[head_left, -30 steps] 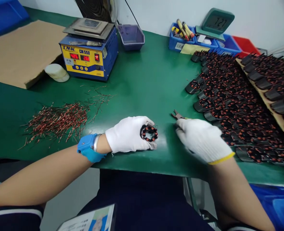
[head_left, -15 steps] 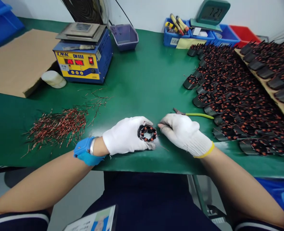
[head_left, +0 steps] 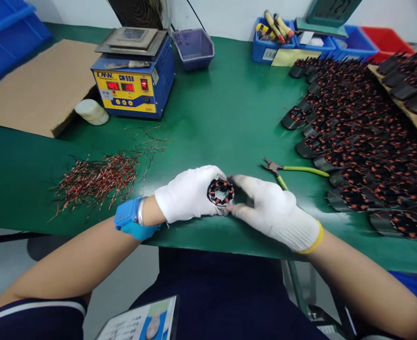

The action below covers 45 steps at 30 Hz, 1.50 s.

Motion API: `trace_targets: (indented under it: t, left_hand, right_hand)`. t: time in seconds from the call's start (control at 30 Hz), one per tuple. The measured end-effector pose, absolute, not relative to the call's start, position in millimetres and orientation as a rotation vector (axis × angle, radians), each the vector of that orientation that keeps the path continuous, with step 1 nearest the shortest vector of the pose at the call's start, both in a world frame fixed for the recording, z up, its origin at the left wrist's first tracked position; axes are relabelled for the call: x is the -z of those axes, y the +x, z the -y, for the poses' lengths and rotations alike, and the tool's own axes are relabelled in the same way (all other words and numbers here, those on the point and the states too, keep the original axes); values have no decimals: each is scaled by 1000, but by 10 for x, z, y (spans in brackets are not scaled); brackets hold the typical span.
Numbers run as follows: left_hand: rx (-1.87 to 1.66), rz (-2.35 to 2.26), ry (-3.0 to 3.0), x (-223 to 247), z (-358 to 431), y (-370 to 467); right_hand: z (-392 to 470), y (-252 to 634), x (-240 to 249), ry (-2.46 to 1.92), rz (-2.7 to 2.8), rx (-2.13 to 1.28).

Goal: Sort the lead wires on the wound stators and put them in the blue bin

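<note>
My left hand (head_left: 190, 192), in a white glove, is closed around a motor stator (head_left: 210, 194), a black ring with copper windings. The stator's open ring faces up toward me, and the palm hides its left side. From the right, my gloved right hand (head_left: 270, 208) reaches the same stator. Its thumb and forefinger are bent and apart, with their tips on the ring's right edge, slightly blurred. Behind the right hand lie cutting pliers (head_left: 274, 166) with green handles, jaws parted, one handle partly covered by the hand.
Cut copper wire ends (head_left: 98, 182) lie in a heap at left. Rows of wound stators (head_left: 350, 141) fill the right side. At the back stand a blue and yellow CM 558 unit (head_left: 130, 89), a purple bin (head_left: 194, 49) and a blue tool bin (head_left: 265, 52). Cardboard (head_left: 35, 89) lies far left.
My right hand has come left to the stator; its pinched fingers have spread onto the ring. More of the pliers shows. The stator's ring is turned more squarely upward. The whole view has shifted slightly.
</note>
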<state>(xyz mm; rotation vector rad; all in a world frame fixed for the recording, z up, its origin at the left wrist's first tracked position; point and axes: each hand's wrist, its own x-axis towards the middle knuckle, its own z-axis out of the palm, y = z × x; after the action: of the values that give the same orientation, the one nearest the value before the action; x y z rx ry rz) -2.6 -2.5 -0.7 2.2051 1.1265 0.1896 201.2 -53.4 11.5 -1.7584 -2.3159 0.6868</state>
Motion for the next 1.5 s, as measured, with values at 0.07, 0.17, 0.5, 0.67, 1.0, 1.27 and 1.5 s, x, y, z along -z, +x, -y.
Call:
trace_targets:
  t: [0.07,0.17,0.5,0.67,1.0,1.27,1.5]
  left_hand:
    - [-186,-1141,2207,13,24,-30]
    - [-189,-1141,2193,29,40,-37]
    - [-392,-906,2398,71,143,-20]
    - [-366,-922,2468,59,147,-24]
    - [-344,-825,2518,70,122,2]
    - [-505,-892,2542,197,194,124]
    - [-558,-919,2529,216,198,148]
  right_hand:
    - [520,1985,-84,-1816,2379,-777]
    - [492,2013,-69,-1833,2437,-852]
    - [459,2192,-170,-1678,2598,-700]
    - [485,2267,-280,-1665,2637,-563]
    - [331,2111,-210,-1753,2538,-405]
    - [330,2241,-187,-1817,2221,-837]
    - [290,2174,-98,-1512,2306,-1161]
